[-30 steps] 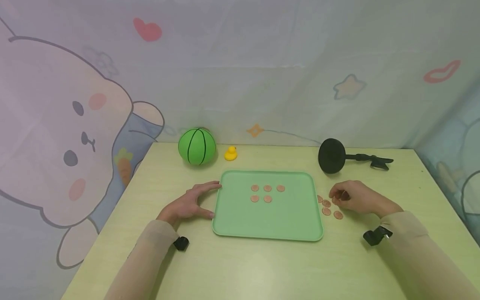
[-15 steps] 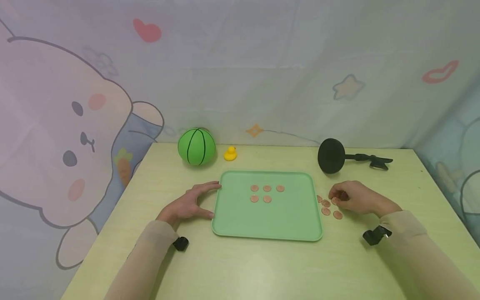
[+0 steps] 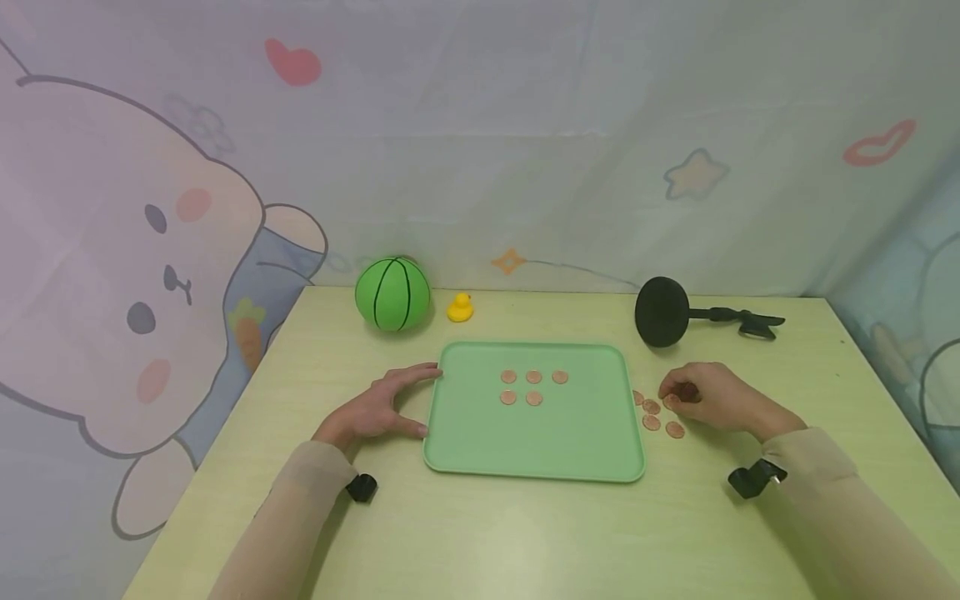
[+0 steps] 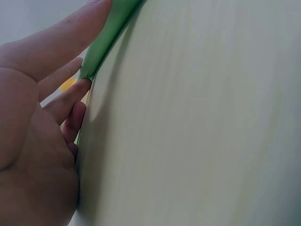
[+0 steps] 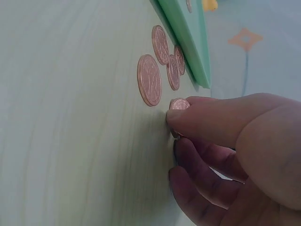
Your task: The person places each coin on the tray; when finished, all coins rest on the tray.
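A: What was the right hand [image 3: 712, 396] doing?

B: It rested on the table [image 3: 525, 533] just right of the green tray [image 3: 534, 442], its thumb and fingertips pinching one copper coin [image 5: 179, 104] at the table surface. The wrist view showed the coin's edge peeking out above the thumb tip.

A: And the other loose coins?

B: Four more coins [image 3: 654, 414] lay flat on the table between that hand and the tray's right rim, close together, the nearest one beside the rim. Five coins on the tray [image 3: 532, 387] sat in its far half: three in a far row, two in a near row.

A: The left hand [image 3: 378, 407]?

B: Spread flat on the table against the tray's left edge, fingers straight and relaxed. The thumb touched the near part of the rim and the forefinger reached the far left corner. It clasped nothing.

A: Anything else about?

B: At the far side, a green ball [image 3: 392, 293] with black lines, a small yellow duck [image 3: 461, 307] just right of it, and further right a black round-headed stand [image 3: 663, 312] with its arm pointing right.
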A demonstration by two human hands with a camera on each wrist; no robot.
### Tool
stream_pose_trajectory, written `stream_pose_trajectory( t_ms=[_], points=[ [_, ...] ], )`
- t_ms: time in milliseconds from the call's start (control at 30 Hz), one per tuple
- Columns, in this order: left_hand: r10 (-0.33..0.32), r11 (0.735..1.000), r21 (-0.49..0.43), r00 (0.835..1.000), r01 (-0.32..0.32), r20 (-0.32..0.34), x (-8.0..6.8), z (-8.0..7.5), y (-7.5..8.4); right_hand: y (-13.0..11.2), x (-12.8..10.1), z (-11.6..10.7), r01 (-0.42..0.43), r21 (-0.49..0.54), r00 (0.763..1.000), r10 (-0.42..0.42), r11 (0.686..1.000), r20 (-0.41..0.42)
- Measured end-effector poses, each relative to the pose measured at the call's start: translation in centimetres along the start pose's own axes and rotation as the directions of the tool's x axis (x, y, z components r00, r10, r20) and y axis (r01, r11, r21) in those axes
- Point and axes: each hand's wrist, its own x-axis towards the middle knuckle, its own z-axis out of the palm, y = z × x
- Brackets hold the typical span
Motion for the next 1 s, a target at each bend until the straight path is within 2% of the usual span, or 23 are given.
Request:
stream_pose_trajectory(
  t_ms=[167,433,633,800,1000],
  points=[
    [0.004,1.000,-0.009,1.000,-0.004,-0.004,0.0,0.1,0.0,-0.3,-0.2,0.0,0.015,0.001,1.000,-0.015,1.000,-0.027],
    [0.014,1.000,0.015,1.000,-0.014,-0.005,0.0,0.1,0.0,0.0,-0.4,0.1,0.022,-0.002,0.992,-0.022,1.000,-0.124],
    [0.000,1.000,0.013,1.000,0.000,0.000,0.1,0.1,-0.1,0.4,-0.6,0.2,0.010,-0.005,0.992,-0.010,1.000,-0.125],
    [0.013,1.000,0.013,1.000,-0.013,-0.005,0.2,0.1,-0.1,0.4,-0.9,0.0,-0.017,-0.007,0.994,0.016,1.000,-0.104],
    [0.021,1.000,0.009,1.000,-0.021,-0.009,0.1,0.1,-0.2,0.2,-1.1,-0.2,-0.012,-0.006,0.996,0.011,1.000,-0.087]
  ],
)
